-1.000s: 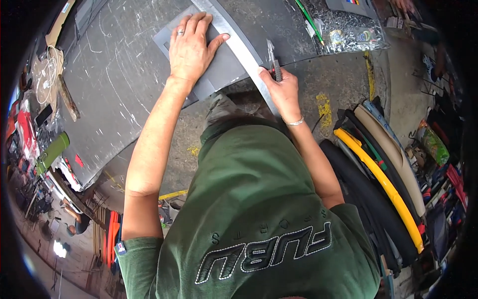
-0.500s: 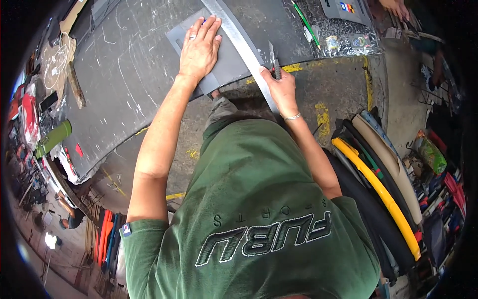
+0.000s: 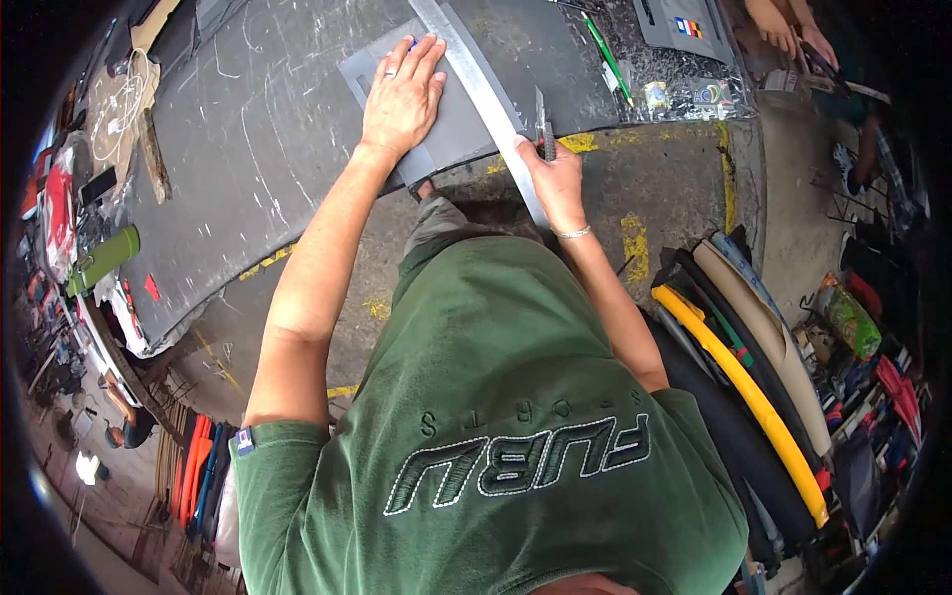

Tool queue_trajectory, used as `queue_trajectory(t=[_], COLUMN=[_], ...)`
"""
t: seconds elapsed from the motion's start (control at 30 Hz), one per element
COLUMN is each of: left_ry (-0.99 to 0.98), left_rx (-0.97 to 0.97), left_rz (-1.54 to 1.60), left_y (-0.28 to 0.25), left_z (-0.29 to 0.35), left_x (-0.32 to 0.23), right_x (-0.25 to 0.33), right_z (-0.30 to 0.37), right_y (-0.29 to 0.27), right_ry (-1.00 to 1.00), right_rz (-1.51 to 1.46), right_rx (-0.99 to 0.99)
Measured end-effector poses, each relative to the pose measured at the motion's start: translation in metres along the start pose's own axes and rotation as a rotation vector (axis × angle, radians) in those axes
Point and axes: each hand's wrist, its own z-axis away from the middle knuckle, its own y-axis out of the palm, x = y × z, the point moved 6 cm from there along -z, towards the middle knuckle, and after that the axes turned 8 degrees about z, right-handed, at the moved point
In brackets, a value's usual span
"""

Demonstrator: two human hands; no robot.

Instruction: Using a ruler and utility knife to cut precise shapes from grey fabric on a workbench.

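Observation:
A grey sheet point(image 3: 451, 131) lies on the dark worktop near its front edge. My left hand point(image 3: 402, 104) is pressed flat on it, fingers stretched out, with the fingertips beside a long metal ruler point(image 3: 478, 87). The ruler runs slantwise across the sheet and sticks out past the table edge toward my body. At that near end my right hand point(image 3: 556, 186) is closed around a utility knife point(image 3: 547, 141), its blade pointing away from me. The right thumb and fingers are against the ruler's edge; whether they also grip the ruler I cannot tell.
On the scratched worktop point(image 3: 283, 129), a green pencil point(image 3: 607, 58) lies at the right beside a plastic-covered patch. Rolled material, including a yellow roll point(image 3: 744, 397), stands to my right. A green roll point(image 3: 104, 260) lies at the left. Another person's hands point(image 3: 778, 28) work at the upper right.
The whole view has shifted slightly. My hands, the ruler and the knife keep nearly the same places on the sheet. At the upper right, more of the other person's hands shows.

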Motion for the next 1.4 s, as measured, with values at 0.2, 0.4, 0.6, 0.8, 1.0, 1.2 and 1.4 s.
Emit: queue_trajectory(t=[0.2, 0.4, 0.6, 0.8, 1.0, 1.2, 1.4], left_ry=[-0.005, -0.01, -0.02, -0.002, -0.01, -0.008, -0.021], left_rx=[0.016, 0.037, 0.032, 0.017, 0.016, 0.019, 0.035], left_rz=[-0.006, -0.016, -0.005, -0.004, 0.0, -0.013, -0.012], left_y=[-0.0001, 0.0022, 0.0012, 0.0008, 0.0013, 0.0028, 0.0038], left_z=[0.0008, 0.0014, 0.001, 0.0006, 0.0015, 0.001, 0.0013], left_x=[-0.0014, -0.0012, -0.0003, -0.0008, -0.0008, -0.0006, -0.0004], right_x=[-0.0051, -0.0058, -0.0098, -0.0098, -0.0083, -0.0045, -0.007], right_z=[-0.0021, -0.0014, -0.0043, -0.004, -0.0034, -0.0029, -0.0053], right_y=[0.0019, 0.0024, 0.0051, 0.0047, 0.0033, 0.0004, 0.0027], right_ry=[-0.024, -0.049, -0.05, -0.044, -0.013, -0.023, -0.058], right_rz=[-0.018, -0.017, -0.028, -0.043, -0.003, 0.025, 0.019], right_rx=[0.001, -0.03, -0.026, -0.027, -0.008, -0.016, -0.028])
